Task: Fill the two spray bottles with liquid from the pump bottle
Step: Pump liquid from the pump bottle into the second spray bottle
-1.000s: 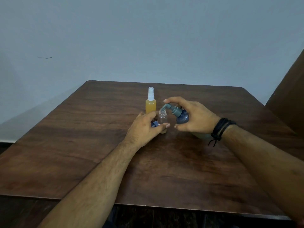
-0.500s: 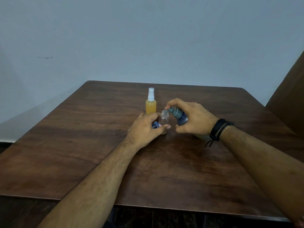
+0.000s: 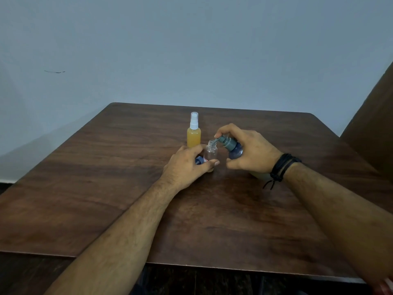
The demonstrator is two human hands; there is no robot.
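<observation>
Gripping pump bottle (image 3: 235, 150), right hand (image 3: 253, 152); left hand (image 3: 187, 167) pinching clear bottle (image 3: 210, 153) mid-table (image 3: 106, 188)

The right hand (image 3: 253, 153) covers most of the pump bottle (image 3: 235, 150), so its lower body is hidden; the left hand (image 3: 187, 166) hides the bottom of the clear bottle (image 3: 211, 153) and most of a small blue cap (image 3: 198, 160); if any liquid sits in the clear bottle is too small to tell; the surface (image 3: 106, 188) is cut off at the left and right edges; both forearms run out of the picture.
</observation>
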